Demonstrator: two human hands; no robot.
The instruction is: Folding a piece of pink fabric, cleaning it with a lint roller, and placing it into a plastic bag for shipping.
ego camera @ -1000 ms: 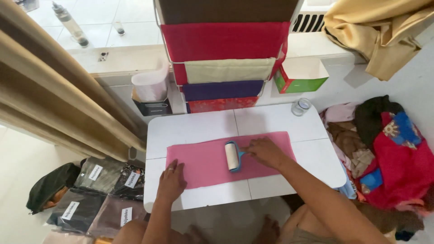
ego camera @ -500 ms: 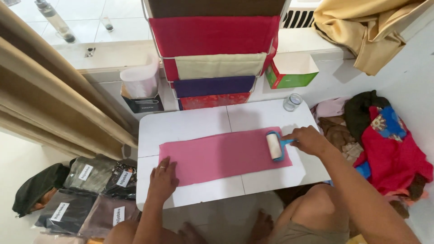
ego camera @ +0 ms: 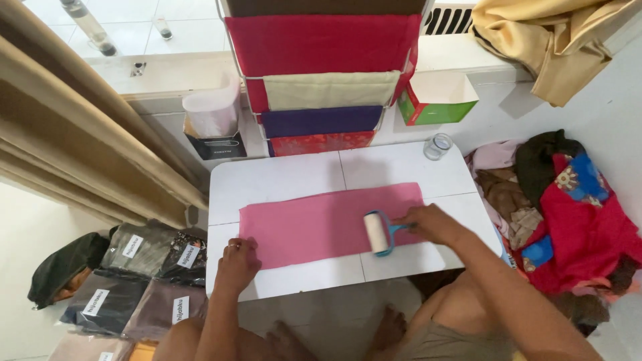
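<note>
**Lint roller on pink cloth, both hands at the low white table**

We see a long pink rectangular cloth [ego camera: 321, 224] lying flat across a small white low table [ego camera: 281, 179], its long side running left to right. The left hand [ego camera: 237, 263] rests palm down on the cloth's near left corner, fingers close together and curled slightly over the edge, pressing the fabric to the tabletop. The right hand [ego camera: 428, 224] is closed around the blue plastic handle of a lint roller with a white cylinder [ego camera: 378, 232]; the cylinder lies on the cloth, towards its right end and near the front edge, with its axis pointing away from us.

At the table's far right corner we find a small clear glass jar [ego camera: 438, 146], well apart from the cloth. Behind the table stands a wire rack of folded fabrics in dark red, cream, purple and patterned red [ego camera: 321, 87]. Just left of it sit a translucent white plastic tub [ego camera: 212, 110], and to the right an open green cardboard box [ego camera: 438, 99]. A heap of mixed red, black and brown clothing [ego camera: 568, 207] lies to the right of the table, and flat plastic-wrapped dark fabric packs with white labels [ego camera: 134, 267] lie on the floor to the left, beside a beige curtain [ego camera: 73, 140]. A mustard-yellow cloth [ego camera: 555, 40] hangs at the upper right.
</note>
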